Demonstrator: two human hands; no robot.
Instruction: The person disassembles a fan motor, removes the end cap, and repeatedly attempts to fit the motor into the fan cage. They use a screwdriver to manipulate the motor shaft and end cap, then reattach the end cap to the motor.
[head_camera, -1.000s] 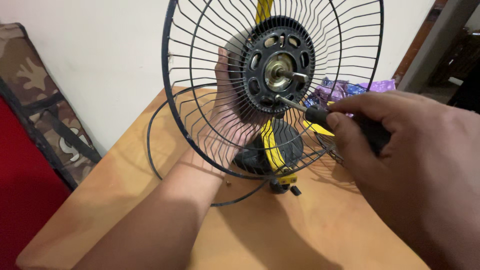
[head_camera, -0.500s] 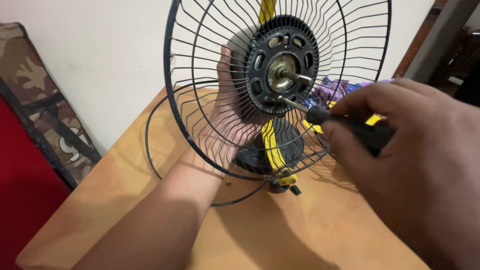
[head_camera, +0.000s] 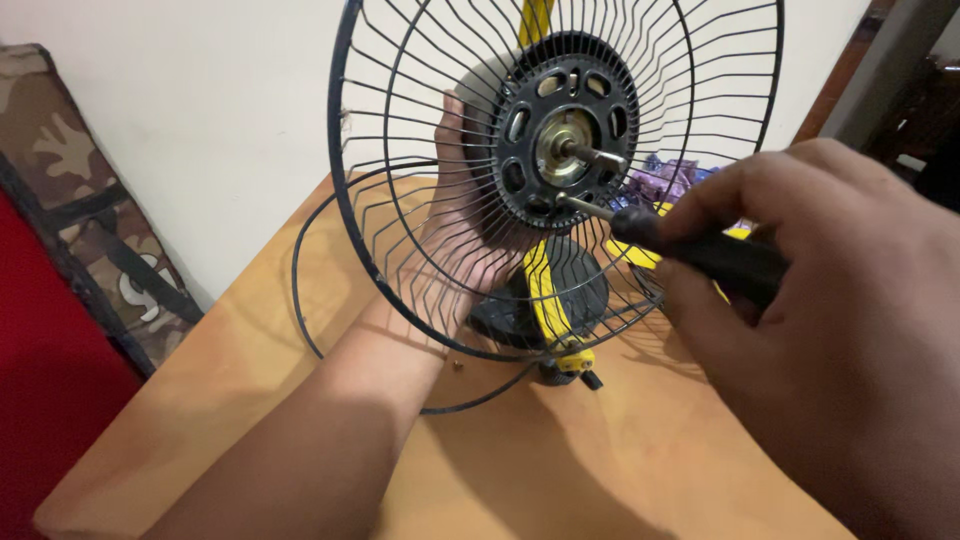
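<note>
A small black and yellow table fan stands on a wooden table (head_camera: 260, 400). Its black wire rear grille (head_camera: 400, 230) faces me, with the round black hub plate (head_camera: 566, 145) and bare metal motor shaft (head_camera: 590, 153) in the middle. My left hand (head_camera: 462, 215) reaches behind the grille and grips the fan's motor housing there. My right hand (head_camera: 830, 330) holds a black-handled screwdriver (head_camera: 700, 250); its metal tip rests on the lower edge of the hub plate. The fan's round base (head_camera: 545, 300) sits below.
A second wire grille ring (head_camera: 310, 290) lies flat on the table behind the fan. Purple packets (head_camera: 670, 180) lie at the back right. A camouflage-patterned bag (head_camera: 80, 200) leans against the white wall at left, with red fabric (head_camera: 40, 400) below it.
The view has shifted slightly, so the fan sits a little further right and higher. The screwdriver tip stays at the hub plate. Both hands keep their grips.
</note>
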